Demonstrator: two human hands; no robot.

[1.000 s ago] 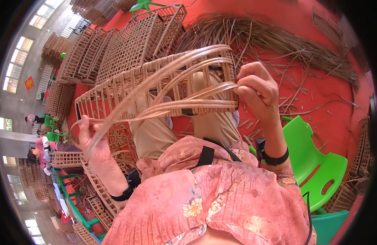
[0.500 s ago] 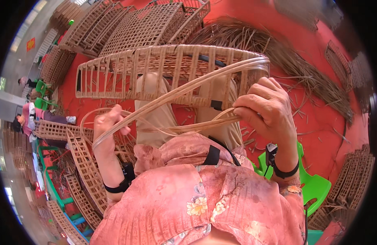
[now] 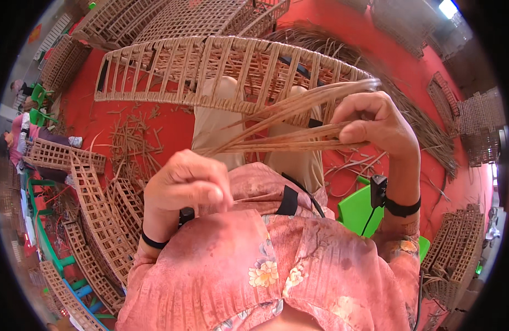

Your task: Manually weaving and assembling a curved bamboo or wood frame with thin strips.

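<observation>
My right hand (image 3: 376, 118) is closed around a bundle of flat brown weaving strips (image 3: 298, 144) that look like rattan. From it the strips run leftward across my lap, narrowing toward one end, while another part loops up over the woven panel. Close to my chest, my left hand (image 3: 188, 185) has its fingers curled in, just below the strips' left end. Its fingertips are blurred, and whatever they may hold is hidden. Beyond my knees stands a long openwork wicker panel (image 3: 149, 91) with a dark frame, leaning by my legs.
Stacks of woven panels (image 3: 194, 27) stand at the far side. A heap of long dried strips (image 3: 425, 129) lies at right on the red floor. Cut scraps (image 3: 130, 140) litter the floor at left. A green chair (image 3: 356, 207) is at my right; another person (image 3: 20, 132) is at far left.
My left hand has come out of the strips' loop and moved right and down toward my chest. My right hand has shifted slightly right, still holding the strips, which now gather to a narrow end.
</observation>
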